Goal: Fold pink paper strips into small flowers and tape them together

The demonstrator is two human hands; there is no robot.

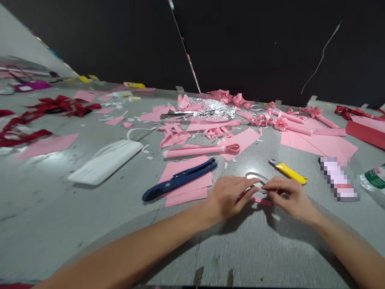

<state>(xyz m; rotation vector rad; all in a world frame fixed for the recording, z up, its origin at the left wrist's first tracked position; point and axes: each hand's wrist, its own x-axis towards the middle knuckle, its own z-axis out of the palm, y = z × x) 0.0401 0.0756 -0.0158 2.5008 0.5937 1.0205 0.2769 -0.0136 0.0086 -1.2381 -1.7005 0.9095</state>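
Note:
My left hand (231,196) and my right hand (288,198) meet low, right of centre, both with fingers closed in a pinch. Between the fingertips is a thin white ring (255,175) that looks like a roll of tape; the fingers hide part of it. Just beneath the hands a narrow pink paper strip (261,201) lies on the table. Left of my left hand, dark blue long-handled shears (177,180) rest across stacked pink paper sheets (188,196). Beyond my right hand lies a yellow box cutter (288,171).
Rolled pink paper stems (195,151), crumpled foil (210,108) and paper flowers (281,122) spread across the back. A white flat object (106,162) and red ribbon (54,103) lie left. A blurred-out phone-like object (338,178) and a bottle (374,177) are right.

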